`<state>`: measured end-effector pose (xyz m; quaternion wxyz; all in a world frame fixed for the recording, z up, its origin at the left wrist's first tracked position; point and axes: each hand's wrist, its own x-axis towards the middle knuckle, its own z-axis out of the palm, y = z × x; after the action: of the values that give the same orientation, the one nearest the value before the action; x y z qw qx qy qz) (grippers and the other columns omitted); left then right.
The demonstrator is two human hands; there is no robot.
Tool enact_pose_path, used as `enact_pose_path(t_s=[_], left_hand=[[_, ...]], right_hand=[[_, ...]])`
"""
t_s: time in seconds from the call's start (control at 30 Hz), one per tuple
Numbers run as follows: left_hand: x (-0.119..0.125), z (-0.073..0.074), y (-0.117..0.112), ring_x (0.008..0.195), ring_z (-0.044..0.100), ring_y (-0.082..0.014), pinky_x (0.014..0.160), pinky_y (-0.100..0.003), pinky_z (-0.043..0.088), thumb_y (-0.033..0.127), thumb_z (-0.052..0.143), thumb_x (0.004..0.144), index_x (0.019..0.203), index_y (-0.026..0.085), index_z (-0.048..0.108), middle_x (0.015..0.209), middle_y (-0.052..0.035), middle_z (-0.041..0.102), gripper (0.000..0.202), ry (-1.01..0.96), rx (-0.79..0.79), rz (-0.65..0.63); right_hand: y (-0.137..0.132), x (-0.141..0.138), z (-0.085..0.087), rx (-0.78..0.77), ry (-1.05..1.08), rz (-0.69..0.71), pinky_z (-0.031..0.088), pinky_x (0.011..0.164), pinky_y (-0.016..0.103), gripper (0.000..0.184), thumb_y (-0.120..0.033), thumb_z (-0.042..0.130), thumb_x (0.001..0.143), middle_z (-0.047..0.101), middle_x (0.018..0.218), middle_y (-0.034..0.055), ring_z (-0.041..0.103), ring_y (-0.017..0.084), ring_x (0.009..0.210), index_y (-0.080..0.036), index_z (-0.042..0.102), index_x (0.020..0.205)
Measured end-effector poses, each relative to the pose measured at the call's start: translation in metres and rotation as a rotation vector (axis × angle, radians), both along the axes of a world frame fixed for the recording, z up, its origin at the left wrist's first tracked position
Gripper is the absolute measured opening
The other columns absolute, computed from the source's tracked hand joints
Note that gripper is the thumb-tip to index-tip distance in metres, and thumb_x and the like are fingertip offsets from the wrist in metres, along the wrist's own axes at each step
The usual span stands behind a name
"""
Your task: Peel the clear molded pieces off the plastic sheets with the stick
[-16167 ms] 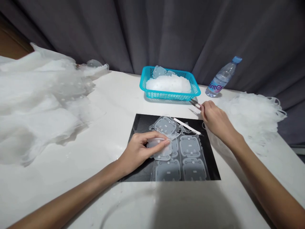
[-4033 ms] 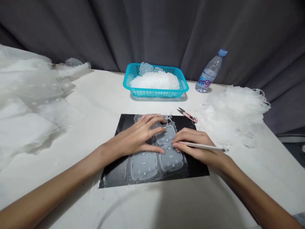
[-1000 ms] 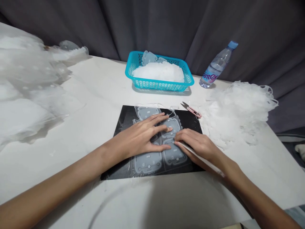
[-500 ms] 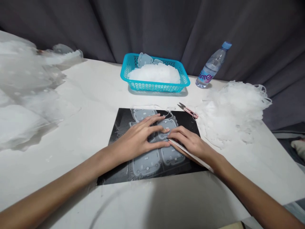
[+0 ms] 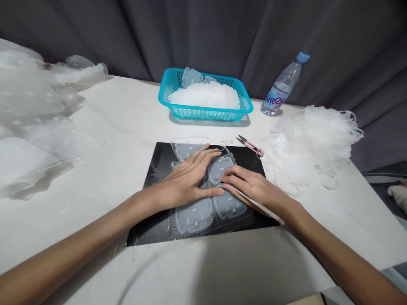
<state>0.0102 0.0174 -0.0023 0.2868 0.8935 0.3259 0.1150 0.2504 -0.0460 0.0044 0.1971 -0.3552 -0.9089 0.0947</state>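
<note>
1. Pressing the left hand palm down on a sheet of translucent plastic panels, with fingers lying close together and pointing toward the back of the sheet, thumb spread well away to the right.
2. Pinching a slim white pen-shaped tool low down in the curled fingers of the right hand, with its shaft slanting back toward the wrist.
3. Dark tip near the seam between the two right-hand panels; impossible to tell whether in contact.
4. Under the sheet, a black mat, flat on a white table.
5. By the back right corner of the mat, pink-handled thread snips, blades toward the basket.
6. Beyond the mat, a teal perforated basket, heaped with whitish translucent pieces.
7. To the right of the basket, a blue-capped water bottle; nearer, a heap of looped clear scraps.
8. Far left, a pile of cloudy plastic sheets.
9. Behind everything, a dark grey curtain.
</note>
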Motion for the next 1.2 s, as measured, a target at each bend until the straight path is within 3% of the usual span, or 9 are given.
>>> enact_pose_path(t_s=[0.13,0.3,0.47,0.57,0.67,0.77,0.87,1.0,1.2], left_hand=[[0.002,0.002,0.001,0.163,0.008,-0.0348,0.129,-0.054,0.022,0.073,0.058,0.093,0.164,0.017,0.024,0.173,-0.0173,0.025,0.096,0.067,-0.025,-0.024],[0.005,0.004,0.001,0.163,-0.004,-0.0349,0.129,-0.057,0.018,0.073,0.054,0.095,0.168,0.015,0.009,0.177,-0.0179,0.011,0.104,0.127,-0.056,-0.031],[0.000,-0.003,0.000,0.163,0.005,-0.0369,0.129,-0.057,0.021,0.074,0.060,0.091,0.168,0.022,0.006,0.176,-0.0190,0.013,0.108,0.025,-0.032,-0.001],[-0.005,0.004,-0.004,0.159,0.020,-0.0374,0.127,-0.054,0.028,0.074,0.071,0.083,0.161,0.025,0.026,0.168,-0.0181,0.029,0.103,-0.145,0.074,0.070],[-0.006,0.025,-0.009,0.131,0.052,-0.0361,0.114,-0.052,0.043,0.071,0.073,0.083,0.127,0.021,0.061,0.133,-0.0141,0.060,0.067,-0.239,0.112,0.276],[0.000,0.043,-0.011,0.078,0.065,-0.0260,0.081,-0.040,0.054,0.073,0.052,0.095,0.078,0.020,0.072,0.077,-0.0067,0.069,0.059,-0.220,-0.274,0.436],[0.008,0.044,-0.010,0.060,0.066,-0.0236,0.060,-0.034,0.053,0.078,0.057,0.088,0.066,0.017,0.077,0.069,-0.0120,0.075,0.068,-0.299,-0.821,0.413],[0.010,0.030,-0.011,0.089,0.076,-0.0231,0.092,-0.033,0.058,0.054,0.085,0.079,0.083,0.018,0.081,0.089,-0.0093,0.082,0.037,-0.543,-1.030,0.410],[0.004,0.022,-0.018,0.105,0.077,-0.0218,0.109,-0.030,0.053,0.039,0.090,0.079,0.093,0.017,0.082,0.102,-0.0082,0.082,0.028,-0.656,-1.161,0.541]], right_hand=[[0.001,-0.006,-0.001,-0.029,0.092,-0.055,0.058,0.088,0.035,0.022,-0.022,0.042,0.110,0.066,0.107,0.0121,0.068,0.021,0.100,-0.016,0.062,0.118],[0.016,-0.012,0.000,0.008,0.394,-0.338,0.054,0.088,0.036,0.014,-0.017,0.049,0.106,0.062,0.099,0.0069,0.064,0.020,0.095,-0.019,0.063,0.104],[0.015,-0.009,0.005,-0.041,0.481,-0.383,0.052,0.086,0.036,0.011,-0.019,0.055,0.104,0.064,0.098,0.0048,0.062,0.019,0.093,-0.021,0.067,0.106],[0.005,-0.009,0.003,-0.076,0.500,-0.333,0.053,0.084,0.034,0.015,-0.022,0.056,0.105,0.063,0.100,0.0048,0.062,0.018,0.090,-0.022,0.067,0.116],[-0.003,-0.012,-0.004,-0.098,0.531,-0.290,0.054,0.079,0.032,0.019,-0.023,0.056,0.105,0.061,0.096,0.0041,0.061,0.016,0.083,-0.022,0.068,0.120],[-0.008,-0.018,-0.008,-0.088,0.554,-0.221,0.055,0.076,0.033,0.023,-0.023,0.057,0.105,0.063,0.096,0.0056,0.061,0.017,0.082,-0.022,0.068,0.125],[-0.013,-0.023,-0.004,-0.067,0.579,-0.173,0.056,0.077,0.034,0.024,-0.022,0.056,0.105,0.067,0.097,0.0067,0.063,0.018,0.085,-0.022,0.068,0.126],[-0.017,-0.013,0.015,-0.163,0.579,-0.144,0.057,0.078,0.033,0.026,-0.021,0.057,0.104,0.069,0.097,0.0060,0.065,0.017,0.085,-0.022,0.069,0.128],[-0.001,0.013,0.014,-0.026,0.518,-0.443,0.048,0.102,0.048,0.042,-0.032,0.036,0.112,0.062,0.108,0.0092,0.056,0.025,0.109,-0.024,0.078,0.106]])
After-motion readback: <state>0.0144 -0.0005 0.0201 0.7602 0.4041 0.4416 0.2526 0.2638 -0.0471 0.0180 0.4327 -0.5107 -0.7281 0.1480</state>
